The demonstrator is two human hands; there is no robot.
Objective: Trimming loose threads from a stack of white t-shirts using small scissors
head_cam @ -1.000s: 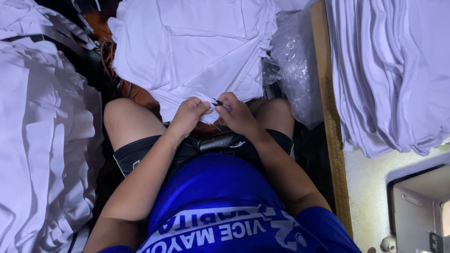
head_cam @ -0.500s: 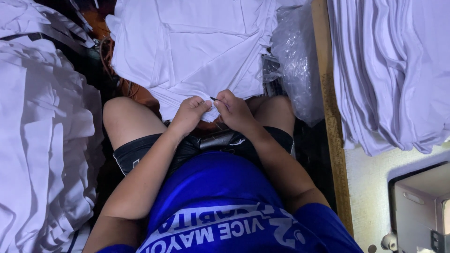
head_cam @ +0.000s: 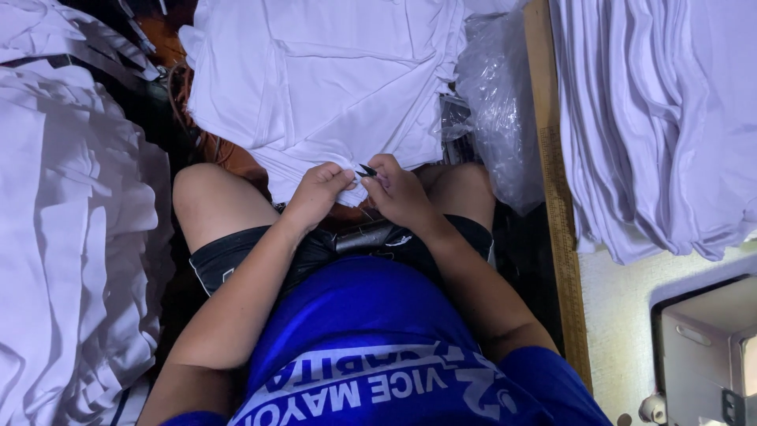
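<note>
A big heap of white garments (head_cam: pixel 71 237) fills my left side, and another stack of folded white cloth (head_cam: pixel 662 118) lies on the worktop (head_cam: pixel 623 308) to my right, its pale surface edged by a wooden strip (head_cam: pixel 556 205). At the near right corner of that worktop stands a grey machine (head_cam: pixel 710 355). Ahead of my knees lies the white garment (head_cam: pixel 331 79) I am working on, spread over a dark surface, its near hem drawn down onto my lap between my bare thighs. Just right of it sits a crumpled clear plastic bag (head_cam: pixel 497 102).

My left hand (head_cam: pixel 315 193) is pressed together, thumb and fingers pinching the hem of the white garment. My right hand (head_cam: pixel 398 193) is closed around small dark thread snips (head_cam: pixel 367 170), whose pointed tips stick out toward my left hand, just at the cloth edge. The two hands are nearly touching.
</note>
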